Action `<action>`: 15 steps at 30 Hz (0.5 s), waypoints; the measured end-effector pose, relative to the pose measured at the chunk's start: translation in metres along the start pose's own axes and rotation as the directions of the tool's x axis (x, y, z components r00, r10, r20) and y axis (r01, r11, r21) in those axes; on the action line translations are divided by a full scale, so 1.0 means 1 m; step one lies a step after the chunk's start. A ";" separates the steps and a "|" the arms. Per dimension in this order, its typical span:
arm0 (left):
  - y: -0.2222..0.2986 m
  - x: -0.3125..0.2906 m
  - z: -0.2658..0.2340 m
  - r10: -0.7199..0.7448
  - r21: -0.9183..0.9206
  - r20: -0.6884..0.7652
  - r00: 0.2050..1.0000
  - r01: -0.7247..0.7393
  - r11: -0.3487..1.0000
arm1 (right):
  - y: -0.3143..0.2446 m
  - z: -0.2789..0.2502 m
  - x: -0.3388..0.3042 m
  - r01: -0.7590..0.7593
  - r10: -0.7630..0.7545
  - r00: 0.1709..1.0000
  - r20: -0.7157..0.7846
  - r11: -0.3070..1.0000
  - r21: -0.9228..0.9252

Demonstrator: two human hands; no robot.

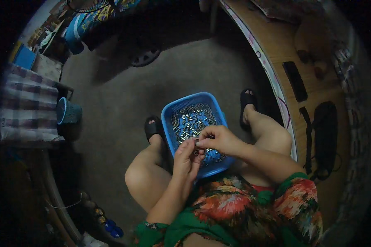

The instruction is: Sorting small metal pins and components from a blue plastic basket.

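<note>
A blue plastic basket (pixel 165 119) sits between my knees, its bottom strewn with many small shiny metal cylinders (pixel 189 119). Over the basket's near half, my left hand (pixel 187 158) and my right hand (pixel 218 140) meet fingertip to fingertip. The left hand is curled, palm partly up, with its fingers closed around something small. My right thumb and index finger pinch at the same spot. What lies between the fingers is too small and too covered to make out.
A wooden bench or bed (pixel 309 82) on the right bears a dark phone-like slab (pixel 295 81) and a black bag (pixel 325 136). At the left, a small bin (pixel 70 111) stands beside a checked cloth (pixel 29 103). Blue shoes (pixel 113 229) lie at lower left.
</note>
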State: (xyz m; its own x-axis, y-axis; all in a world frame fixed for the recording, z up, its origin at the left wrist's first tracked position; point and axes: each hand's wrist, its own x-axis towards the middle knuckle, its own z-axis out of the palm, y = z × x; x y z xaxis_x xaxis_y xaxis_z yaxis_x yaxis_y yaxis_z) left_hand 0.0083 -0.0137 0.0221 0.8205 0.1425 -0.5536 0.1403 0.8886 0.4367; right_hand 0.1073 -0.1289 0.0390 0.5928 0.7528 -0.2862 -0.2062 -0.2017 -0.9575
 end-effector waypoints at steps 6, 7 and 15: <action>-0.004 0.004 -0.008 0.009 -0.005 0.062 0.998 -0.009 1.000 | 0.001 0.003 -0.005 0.126 -0.145 0.988 -0.057 0.961 -0.248; -0.005 0.004 -0.007 0.005 -0.012 0.077 0.997 -0.004 1.000 | 0.005 0.003 -0.004 0.195 -0.232 0.970 -0.075 0.921 -0.339; -0.007 0.004 -0.007 0.036 -0.023 0.102 0.994 -0.034 0.999 | 0.009 0.003 -0.004 0.052 -0.048 0.994 -0.100 0.998 0.035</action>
State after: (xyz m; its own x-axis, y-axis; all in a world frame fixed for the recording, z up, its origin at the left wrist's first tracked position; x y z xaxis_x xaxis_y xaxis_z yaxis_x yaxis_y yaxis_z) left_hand 0.0072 -0.0168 0.0117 0.8770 0.1299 -0.4625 0.0993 0.8929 0.4391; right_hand 0.1003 -0.1320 0.0317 0.6770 0.6951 -0.2419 -0.2024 -0.1401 -0.9692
